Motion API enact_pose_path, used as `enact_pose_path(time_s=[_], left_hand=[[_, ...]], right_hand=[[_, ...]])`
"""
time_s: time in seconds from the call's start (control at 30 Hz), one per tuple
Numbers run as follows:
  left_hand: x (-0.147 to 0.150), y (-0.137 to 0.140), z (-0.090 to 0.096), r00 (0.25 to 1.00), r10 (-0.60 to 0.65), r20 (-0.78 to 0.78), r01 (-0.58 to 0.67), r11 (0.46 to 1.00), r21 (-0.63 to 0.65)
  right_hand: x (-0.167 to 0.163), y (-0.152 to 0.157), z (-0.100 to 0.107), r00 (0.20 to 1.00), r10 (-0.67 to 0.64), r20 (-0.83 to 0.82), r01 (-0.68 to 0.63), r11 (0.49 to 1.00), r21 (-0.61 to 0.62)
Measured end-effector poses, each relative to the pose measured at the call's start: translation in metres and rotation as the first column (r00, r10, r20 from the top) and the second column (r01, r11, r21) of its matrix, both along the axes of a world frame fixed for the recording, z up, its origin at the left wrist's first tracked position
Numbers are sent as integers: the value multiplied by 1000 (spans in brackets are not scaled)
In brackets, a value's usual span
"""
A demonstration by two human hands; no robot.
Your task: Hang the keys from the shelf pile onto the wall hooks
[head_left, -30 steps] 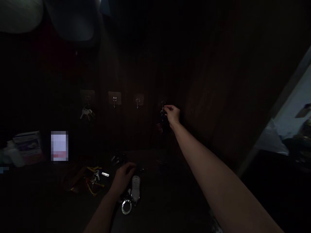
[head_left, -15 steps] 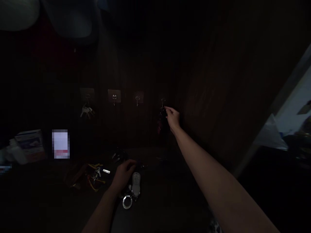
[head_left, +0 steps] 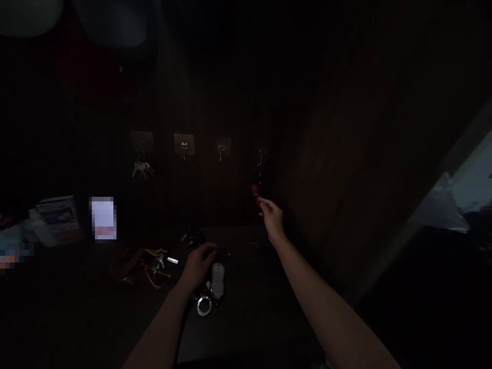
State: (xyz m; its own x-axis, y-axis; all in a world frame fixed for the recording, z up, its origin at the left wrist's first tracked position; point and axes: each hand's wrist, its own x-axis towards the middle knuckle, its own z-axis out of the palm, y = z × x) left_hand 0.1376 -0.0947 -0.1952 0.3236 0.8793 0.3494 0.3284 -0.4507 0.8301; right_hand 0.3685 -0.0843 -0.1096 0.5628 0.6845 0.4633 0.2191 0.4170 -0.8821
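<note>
Grey rounded fabric-like shape (head_left: 111, 23): hanging at upper left, too dim to identify.
White plastic bottle (head_left: 43, 229): tilted, touching a purple-and-white printed cardboard box (head_left: 60, 220); blocking part of the view behind.
White upright rectangle (head_left: 103, 218): standing just right of the box, blurred past reading.
Bunch of silver metal keys (head_left: 142, 168): hanging from the leftmost thin wire hook (head_left: 143, 144), against a dark brown wooden wall (head_left: 203, 197).
Yellow and red cord tangle (head_left: 157, 271): lying on a dark flat surface (head_left: 249, 312), small keys among it, near the left forearm.
Second wire hook (head_left: 184, 147) and third wire hook (head_left: 221, 149): bare, side by side in the row.
Left hand (head_left: 199, 264): palm down, loosely curled, just beside a dark glossy bundle (head_left: 191, 238); cannot tell if holding anything.
Pale grey oblong fob (head_left: 218, 281): lying right of the left wrist, above a round silver ring (head_left: 204, 306); pieces beside it partly hidden by that wrist.
Dark keychain (head_left: 260, 174): hanging from the rightmost wire hook (head_left: 262, 152), with a dark red tag (head_left: 254, 190) at the bottom.
Right hand (head_left: 272, 218): pinched closed on the tag's lower end; forearm crossing in front of the surface.
Clear crumpled plastic bag (head_left: 442, 207): well apart at far right.
</note>
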Motion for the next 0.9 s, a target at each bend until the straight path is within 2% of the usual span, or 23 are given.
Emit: enact_pose_path(time_s=[0.27, 0.37, 0.47, 0.53, 0.67, 0.9], left_hand=[[-1, -1, 2, 1000, 7, 24, -7, 1000, 2], [-1, -3, 5, 999, 10, 30, -11, 1000, 17], [0, -3, 5, 999, 20, 36, -21, 999, 29], [0, -2, 4, 999, 14, 30, -15, 999, 33], [0, 0, 0, 1000, -15, -2, 15, 998, 54], [-1, 1, -4, 999, -20, -32, 24, 988, 152]], right_hand=[[-26, -21, -49, 998, 48, -48, -51, 996, -79], [-35, -24, -65, 996, 87, 7, -86, 990, -110], [-40, -26, -77, 983, 97, 154, -79, 990, -118], [-42, -27, -83, 947, 90, 307, -53, 991, -126], [-45, -32, -85, 811, 141, 567, -30, 979, -200], [-49, -38, -85, 641, 262, 721, 8, 938, -347]])
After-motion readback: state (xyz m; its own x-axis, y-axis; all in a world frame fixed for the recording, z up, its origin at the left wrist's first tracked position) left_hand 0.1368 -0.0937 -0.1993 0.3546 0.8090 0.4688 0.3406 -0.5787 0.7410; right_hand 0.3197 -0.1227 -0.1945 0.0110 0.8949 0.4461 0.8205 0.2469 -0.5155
